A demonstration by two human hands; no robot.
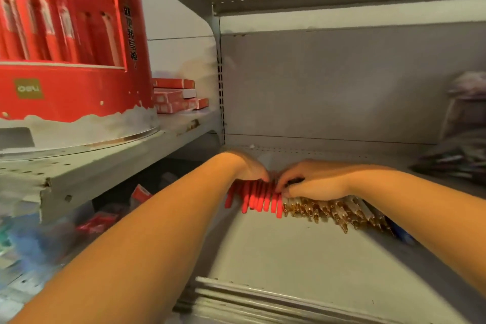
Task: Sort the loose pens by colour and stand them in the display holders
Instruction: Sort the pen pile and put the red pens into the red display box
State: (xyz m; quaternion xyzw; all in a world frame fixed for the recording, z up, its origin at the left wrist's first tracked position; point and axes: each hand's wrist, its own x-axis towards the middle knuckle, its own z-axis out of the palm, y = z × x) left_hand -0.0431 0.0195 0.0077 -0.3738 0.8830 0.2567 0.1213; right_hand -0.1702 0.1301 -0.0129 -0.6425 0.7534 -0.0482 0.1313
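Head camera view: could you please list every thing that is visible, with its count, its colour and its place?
red pens: about eight, red, lying side by side on the lower shelf
clear pens: many, clear with golden tips, right of the red pens
display holder: one, red, round, on the upper shelf, pens standing inside
flat boxes: about four, red and white, stacked behind the holder
lower shelf: one, grey metal, centre
dark heap: one, blurred, far right
left hand: one, touches the red pens
right hand: one, rests on the clear pens; grip unclear
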